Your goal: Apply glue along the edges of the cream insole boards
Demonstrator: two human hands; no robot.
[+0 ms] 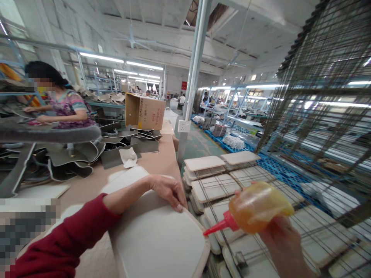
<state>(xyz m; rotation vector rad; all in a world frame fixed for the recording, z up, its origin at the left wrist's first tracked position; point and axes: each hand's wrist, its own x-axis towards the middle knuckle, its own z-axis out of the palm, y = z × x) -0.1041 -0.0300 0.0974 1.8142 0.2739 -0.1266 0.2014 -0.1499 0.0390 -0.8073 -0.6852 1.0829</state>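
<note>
In my right hand (279, 233) is a soft clear squeeze bottle (257, 206) of amber liquid, tilted so its red nozzle (217, 227) points left and down. The nozzle tip meets the right edge of a white panel (162, 239) with rounded corners and a pale raised border. My left hand (169, 189) grips the far edge of this panel, its fingers curled over the rim and thumb on top. Whether a bead of liquid lies along the edge is too small to tell.
Wire racks (214, 210) with several stacked white panels stand at the right. Dark grey folded pieces (72, 154) and a cardboard box (149, 112) lie on the brown-topped table (162, 154). A co-worker (68, 104) sits at the left. A metal post (193, 73) rises beside the table.
</note>
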